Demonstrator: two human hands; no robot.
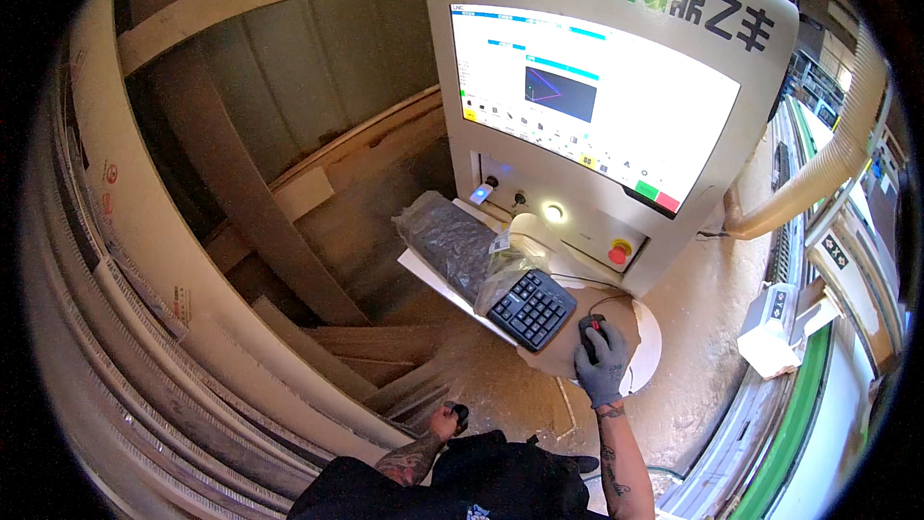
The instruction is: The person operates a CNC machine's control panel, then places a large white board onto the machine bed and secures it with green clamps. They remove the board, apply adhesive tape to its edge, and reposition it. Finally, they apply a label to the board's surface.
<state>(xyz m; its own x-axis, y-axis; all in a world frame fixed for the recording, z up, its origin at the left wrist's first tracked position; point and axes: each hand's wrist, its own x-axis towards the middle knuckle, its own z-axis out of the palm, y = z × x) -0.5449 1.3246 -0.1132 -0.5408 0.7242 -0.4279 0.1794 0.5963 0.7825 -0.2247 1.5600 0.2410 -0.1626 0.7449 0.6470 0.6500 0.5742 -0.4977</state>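
Note:
My right hand, in a grey glove, rests over a black computer mouse with a red accent, its fingers curled on it. The mouse lies on a rounded, dusty shelf below the machine's screen. Left of it sits a black keyboard, its far part under crumpled clear plastic. Low by my body, my bare left hand is closed around a small dark thing, too small to make out.
A white control cabinet carries a lit screen, a round lit button and a red emergency stop knob. Tall boards lean along the left. On the right are a dusty hose and a machine bed with a green strip.

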